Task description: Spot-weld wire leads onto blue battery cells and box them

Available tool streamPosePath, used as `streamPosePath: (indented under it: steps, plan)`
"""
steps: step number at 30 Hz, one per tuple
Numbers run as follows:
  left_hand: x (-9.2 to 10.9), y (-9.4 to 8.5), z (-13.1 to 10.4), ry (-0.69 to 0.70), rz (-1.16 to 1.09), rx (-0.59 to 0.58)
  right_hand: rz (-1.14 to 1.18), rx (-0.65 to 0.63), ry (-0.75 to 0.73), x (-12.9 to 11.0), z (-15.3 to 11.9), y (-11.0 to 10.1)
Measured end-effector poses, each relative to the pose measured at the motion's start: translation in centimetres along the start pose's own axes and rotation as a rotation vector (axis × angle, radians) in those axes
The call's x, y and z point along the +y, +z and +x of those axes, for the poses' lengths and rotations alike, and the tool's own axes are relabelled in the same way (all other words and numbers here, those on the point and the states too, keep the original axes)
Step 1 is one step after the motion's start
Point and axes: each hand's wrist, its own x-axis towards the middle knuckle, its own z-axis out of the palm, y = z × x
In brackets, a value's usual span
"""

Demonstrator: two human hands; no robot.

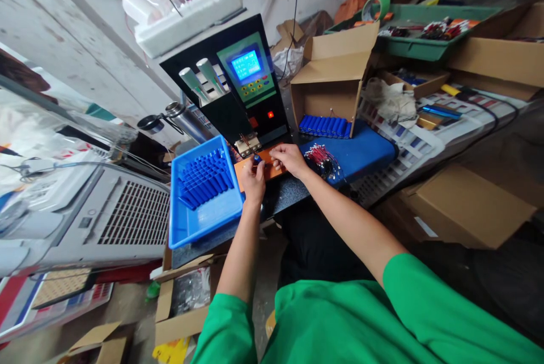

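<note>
My left hand is closed around a blue battery cell, its end facing up, above an orange board. Just to the right, my right hand pinches its fingers together over the same board; whatever they hold is too small to make out. Directly ahead, the electrode tips of a black spot welder sit close to the cell. A blue tray with rows of blue battery cells stands left of my hands. Red and black wire leads lie in a bundle to the right.
An open cardboard box holding blue cells stands behind the wire leads, on a blue surface. A steel flask is left of the welder. Farther right are a green tray and a white crate.
</note>
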Motion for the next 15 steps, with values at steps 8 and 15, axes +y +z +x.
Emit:
streamPosePath:
  steps: [8, 15]
  plan:
    - [0.4, -0.3, 0.2, -0.03, -0.063, -0.059, -0.083, 0.053, -0.01, -0.3, -0.1, 0.8]
    - [0.2, -0.1, 0.0, -0.021, -0.075, -0.045, -0.013, 0.059, -0.041, -0.2, 0.2, 2.5]
